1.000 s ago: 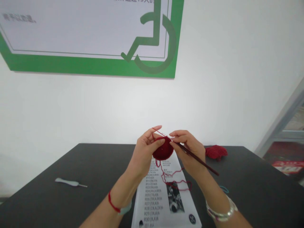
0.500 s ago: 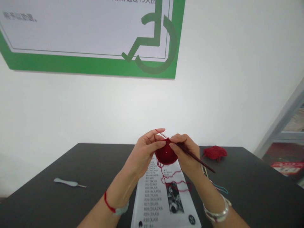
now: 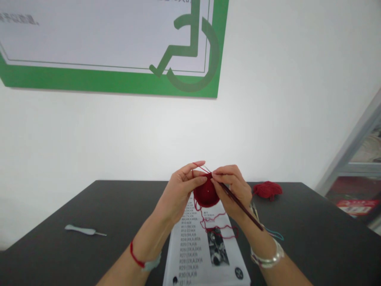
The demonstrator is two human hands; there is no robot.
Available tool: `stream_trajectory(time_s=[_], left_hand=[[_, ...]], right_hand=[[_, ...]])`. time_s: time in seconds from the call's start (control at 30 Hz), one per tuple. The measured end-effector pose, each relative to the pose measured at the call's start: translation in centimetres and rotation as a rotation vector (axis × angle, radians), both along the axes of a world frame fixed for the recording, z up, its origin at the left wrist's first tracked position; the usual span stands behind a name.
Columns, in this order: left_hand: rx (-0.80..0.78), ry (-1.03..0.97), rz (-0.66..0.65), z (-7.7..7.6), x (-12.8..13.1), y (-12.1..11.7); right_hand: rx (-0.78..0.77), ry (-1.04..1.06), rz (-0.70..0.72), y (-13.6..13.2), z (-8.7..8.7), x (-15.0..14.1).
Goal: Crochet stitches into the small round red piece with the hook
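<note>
The left hand (image 3: pixel 178 190) is closed in a pinch, thumb in front and fingers behind, on the left upper edge of a round, dark red crocheted piece (image 3: pixel 206 195), which is held raised between the two hands. The index finger of the left hand is extended above the piece, and a strand of red yarn (image 3: pixel 202 167) crosses from it to the piece's upper edge. The right hand (image 3: pixel 235 190) is closed on a slim dark red crochet hook (image 3: pixel 242 207) in a pencil-type grip; the working end meets the upper edge of the piece, and the shaft slopes down and to the right across the wrist. Directly below the grip, loose red yarn (image 3: pixel 218 229) trails over a printed sheet (image 3: pixel 220 278) bearing rows of stitch notation and a dark photograph (image 3: pixel 216 249). To the right of the grip, just beyond the right hand, lies a bundle of red yarn (image 3: pixel 268 190); nearer the right wrist lies a blue cord loop (image 3: pixel 276 234). Well to the left of the grip, a pale-handled hook (image 3: pixel 86 230) lies on the black table (image 3: pixel 125 202). Above the grip, a green-bordered sign (image 3: pixel 119 82) is mounted on the white wall (image 3: pixel 282 119).
</note>
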State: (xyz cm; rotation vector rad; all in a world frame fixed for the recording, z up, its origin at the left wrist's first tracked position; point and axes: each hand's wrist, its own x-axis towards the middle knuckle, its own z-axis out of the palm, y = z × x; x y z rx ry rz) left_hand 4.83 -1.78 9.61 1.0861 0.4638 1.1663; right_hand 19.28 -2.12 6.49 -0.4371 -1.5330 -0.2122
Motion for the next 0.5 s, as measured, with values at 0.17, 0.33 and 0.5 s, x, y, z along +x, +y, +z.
stream_trajectory(time_s=[0.17, 0.33, 0.5], left_hand=[[0.060, 0.044, 0.108, 0.1, 0.0, -0.1], [0.118, 0.068, 0.145, 0.1, -0.3, 0.1], [0.143, 0.103, 0.211, 0.2, -0.2, 0.0]], right_hand=[[-0.246, 0.144, 0.245, 0.4, -0.4, -0.1], [-0.403, 0.208, 0.493, 1.1, -0.4, 0.9], [-0.449, 0.132, 0.468, 0.8, 0.1, 2.0]])
